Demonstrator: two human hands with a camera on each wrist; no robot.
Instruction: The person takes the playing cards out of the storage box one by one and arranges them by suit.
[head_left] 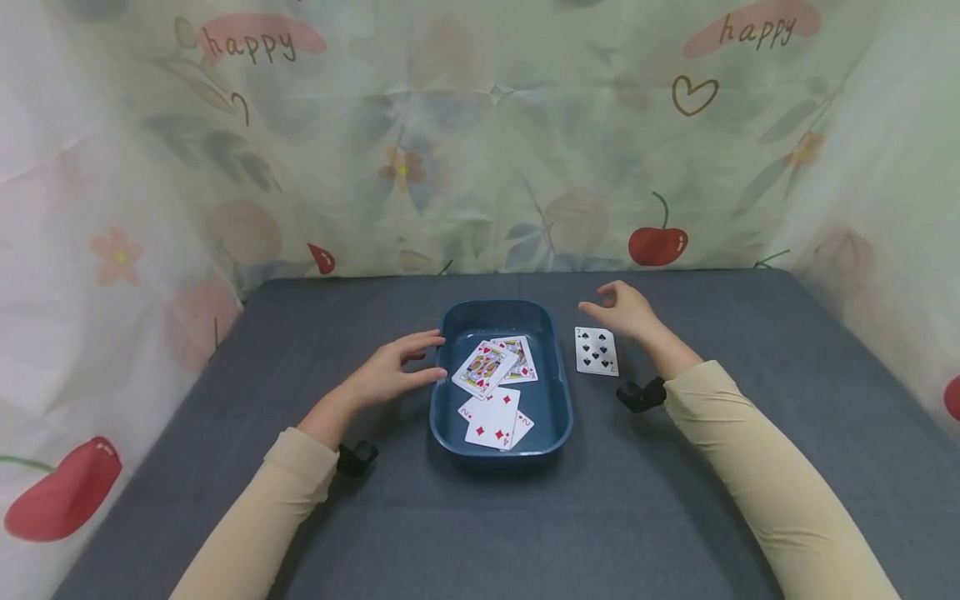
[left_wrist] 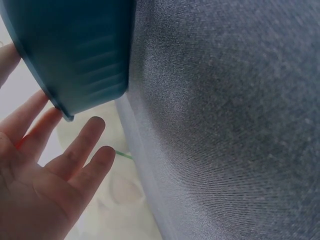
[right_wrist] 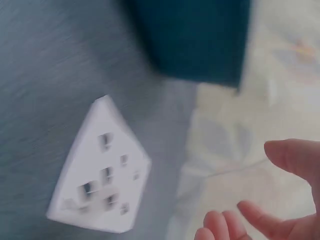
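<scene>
Touching the left rim of the blue tray point(head_left: 495, 313) of playing cards point(head_left: 483, 369), the left hand point(head_left: 386, 369) is loosely spread, while the right hand point(head_left: 628, 312), thumb and fingers parted, hovers near the spades card point(head_left: 596, 353) on the worktop point(head_left: 495, 533) just right of the tray.

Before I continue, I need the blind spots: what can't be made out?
Head: middle of the lower diamond card, covered by the upper diamond card.
Head: part of the rear face card, under the front face card.
Left wrist: inside of the tray, hidden by its wall.
Right wrist: pips on spade card, blurred.
</scene>
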